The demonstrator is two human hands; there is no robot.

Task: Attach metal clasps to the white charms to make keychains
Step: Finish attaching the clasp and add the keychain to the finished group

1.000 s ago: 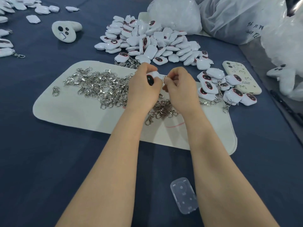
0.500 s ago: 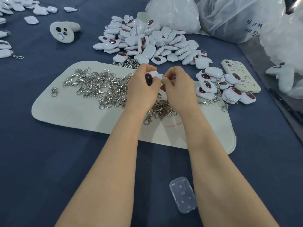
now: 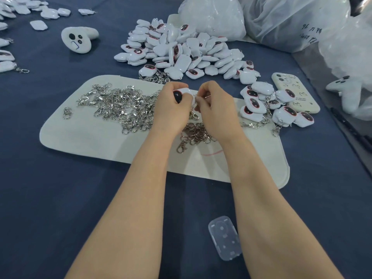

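Observation:
My left hand (image 3: 171,109) grips a white charm (image 3: 182,93) with a dark oval face, held above the white mat (image 3: 84,137). My right hand (image 3: 217,109) pinches at the charm's right edge, fingers closed on a small metal clasp that is mostly hidden; a clasp hook (image 3: 194,115) hangs between the hands. Loose silver clasps (image 3: 120,107) lie heaped on the mat to the left. A big pile of plain white charms (image 3: 181,51) sits behind the mat. Charms with clasps attached (image 3: 267,105) are gathered at the mat's right end.
A cased phone (image 3: 296,93) lies right of the finished charms. A white plush figure (image 3: 78,40) rests at the back left, more charms (image 3: 8,57) at the far left edge. Plastic bags (image 3: 271,19) fill the back right. A clear plastic case (image 3: 224,237) lies near me.
Both hands stayed together over the mat, working at the charm. The charm has turned slightly in my left hand; the view shifted a little.

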